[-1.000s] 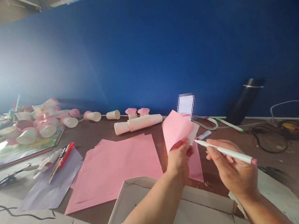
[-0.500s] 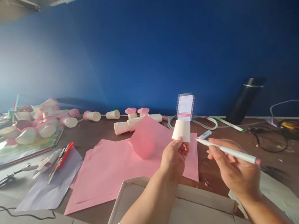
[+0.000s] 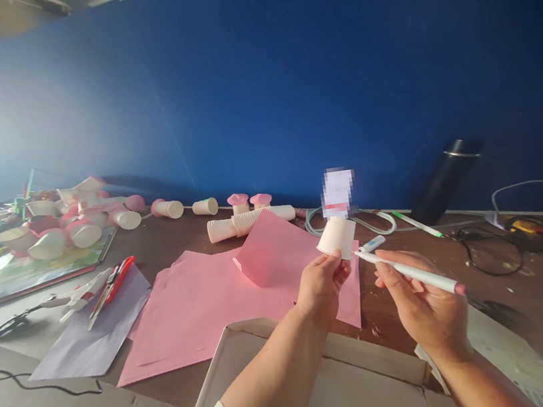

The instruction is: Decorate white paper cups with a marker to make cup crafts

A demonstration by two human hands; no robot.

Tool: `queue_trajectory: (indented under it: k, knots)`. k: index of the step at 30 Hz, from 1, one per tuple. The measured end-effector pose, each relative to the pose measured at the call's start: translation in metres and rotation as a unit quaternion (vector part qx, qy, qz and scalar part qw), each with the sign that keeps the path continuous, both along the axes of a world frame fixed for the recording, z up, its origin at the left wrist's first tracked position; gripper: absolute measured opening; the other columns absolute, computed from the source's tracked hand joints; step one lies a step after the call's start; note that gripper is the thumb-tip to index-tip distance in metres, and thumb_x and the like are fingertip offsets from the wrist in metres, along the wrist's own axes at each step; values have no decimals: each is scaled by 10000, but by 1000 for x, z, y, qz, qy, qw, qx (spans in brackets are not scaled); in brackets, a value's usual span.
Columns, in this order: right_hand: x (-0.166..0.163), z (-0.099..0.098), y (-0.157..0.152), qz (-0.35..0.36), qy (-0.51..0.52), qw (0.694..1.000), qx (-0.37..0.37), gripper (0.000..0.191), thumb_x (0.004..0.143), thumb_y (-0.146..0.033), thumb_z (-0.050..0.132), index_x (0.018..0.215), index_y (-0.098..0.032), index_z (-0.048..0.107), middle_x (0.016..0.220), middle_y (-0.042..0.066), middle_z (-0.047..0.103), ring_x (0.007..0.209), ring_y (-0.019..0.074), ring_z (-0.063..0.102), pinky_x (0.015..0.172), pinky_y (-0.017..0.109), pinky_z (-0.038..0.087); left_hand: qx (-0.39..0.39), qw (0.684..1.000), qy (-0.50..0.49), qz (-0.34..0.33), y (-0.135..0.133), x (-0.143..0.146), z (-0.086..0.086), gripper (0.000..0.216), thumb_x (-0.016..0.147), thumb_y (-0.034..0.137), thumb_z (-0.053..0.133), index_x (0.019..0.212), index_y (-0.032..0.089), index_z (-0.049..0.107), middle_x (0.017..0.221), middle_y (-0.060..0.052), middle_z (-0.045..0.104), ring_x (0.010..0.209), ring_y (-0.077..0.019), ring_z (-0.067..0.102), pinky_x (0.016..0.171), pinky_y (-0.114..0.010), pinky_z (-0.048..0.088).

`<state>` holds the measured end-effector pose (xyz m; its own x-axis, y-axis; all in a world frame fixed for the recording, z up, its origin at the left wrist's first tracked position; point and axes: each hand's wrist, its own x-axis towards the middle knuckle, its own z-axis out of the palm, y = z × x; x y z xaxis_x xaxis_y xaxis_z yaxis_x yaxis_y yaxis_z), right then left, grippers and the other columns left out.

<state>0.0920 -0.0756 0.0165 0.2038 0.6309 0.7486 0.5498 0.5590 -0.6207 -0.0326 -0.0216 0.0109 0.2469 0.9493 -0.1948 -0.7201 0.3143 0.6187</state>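
Observation:
A white paper cup (image 3: 335, 237), tilted with its narrow end up, is pinched near the rim by my left hand (image 3: 324, 285). My right hand (image 3: 424, 300) grips a white marker (image 3: 412, 272) with a pink end, pen-fashion. Its tip points left and is close to the cup's lower right side; I cannot tell whether they touch. A white cap (image 3: 372, 244) lies on the table just behind the marker tip. Beyond the cup a pale, pixelated rectangle (image 3: 338, 191) stands against the blue panel. Pink paper sheets (image 3: 186, 316) spread out left of my hands.
An open cardboard box (image 3: 359, 396) is under my forearms. Stacked cups (image 3: 248, 221) lie behind the paper. Leftward are a glue gun (image 3: 85, 294), a red-handled cutter (image 3: 115, 282) and a heap of cups with pink tops (image 3: 67, 222). A dark bottle (image 3: 450, 178) leans against the blue panel (image 3: 255, 84).
The cup has shifted slightly right and tilted more in my left hand. The marker has moved a little left, its tip still close to the cup.

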Motion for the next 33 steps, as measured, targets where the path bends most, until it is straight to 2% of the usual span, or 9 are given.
queue_trajectory:
  k: [5,9,14,18,21,26,33]
  knots:
    - [-1,0,1,4,-2,1000,9,229,823,-172,637,1048,-206,658,943,48,651,659,123,633,538,255,520,7,998,63,19,-2,3,-1,345,591,354,810,718,67,666,681,-43,576,688,-112,549,814,-296,450]
    - [0,-1,1,3,-4,1000,4,239,823,-163,635,1057,-206,656,951,46,648,652,116,631,539,252,522,17,997,79,20,-3,3,0,378,568,385,817,723,71,675,688,-42,572,696,-112,543,827,-302,442]
    - [0,1,0,-5,-13,1000,7,225,824,-175,634,1045,-202,661,935,45,653,643,119,629,539,256,523,15,999,46,10,-2,2,-1,337,590,312,811,788,72,685,716,-41,588,682,-93,542,765,-252,452]
    - [-1,1,0,-9,-14,1000,1,204,829,-200,630,1031,-203,663,923,47,657,630,126,627,533,265,521,12,1000,-11,14,-1,3,-2,182,627,169,773,719,66,654,700,-42,589,643,-80,552,675,-196,471]
    - [-2,1,1,-8,-11,1000,-3,205,830,-204,630,1033,-206,662,926,47,657,623,125,626,543,271,525,-9,999,-41,10,0,4,-1,77,689,87,698,711,56,631,715,-68,607,655,-87,585,686,-179,504]
    - [-3,1,1,-3,0,1000,-3,197,831,-205,632,1025,-208,660,927,44,651,615,118,620,547,270,528,-86,994,-69,17,1,5,3,104,808,154,599,818,55,627,732,-102,638,676,-130,638,702,-221,555]
    - [-3,1,1,-2,-2,1000,-2,195,829,-201,634,1022,-200,659,915,44,649,610,115,620,536,263,530,-83,993,-82,19,-1,3,5,138,844,142,545,878,29,617,782,-129,650,673,-127,641,680,-208,556]
